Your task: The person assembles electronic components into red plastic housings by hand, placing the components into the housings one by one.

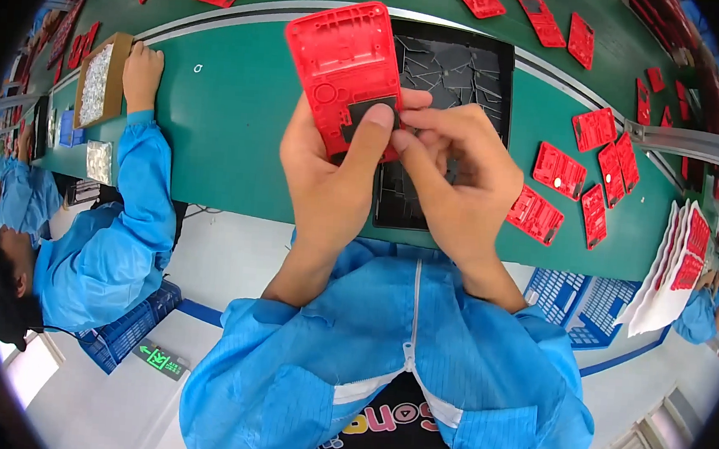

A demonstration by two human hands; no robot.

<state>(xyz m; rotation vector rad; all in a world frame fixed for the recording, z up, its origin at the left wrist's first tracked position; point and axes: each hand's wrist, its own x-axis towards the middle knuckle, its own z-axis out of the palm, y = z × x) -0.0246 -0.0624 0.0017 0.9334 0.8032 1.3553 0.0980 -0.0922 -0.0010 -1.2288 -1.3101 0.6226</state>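
Note:
A red plastic casing (346, 53) with moulded ribs and a round ring is raised over the bench, tilted. My left hand (326, 190) grips its lower end, the thumb pressing on a black rectangular patch (359, 112) in the casing. At the casing's right edge, my right hand (471, 178) has thumb and forefinger pinched together. Whatever lies between those fingertips is too small or hidden to name. Behind and below the hands is a black tray (491, 75) with many thin dark strips scattered in it.
Several red casing parts (560, 168) lie on the green bench (225, 123) at right. More red parts (539, 18) lie beyond the metal rail. A co-worker in a blue sleeve (145, 159) sits at left beside a box of small pale pieces (96, 85). White stacked trays (665, 263) stand at far right.

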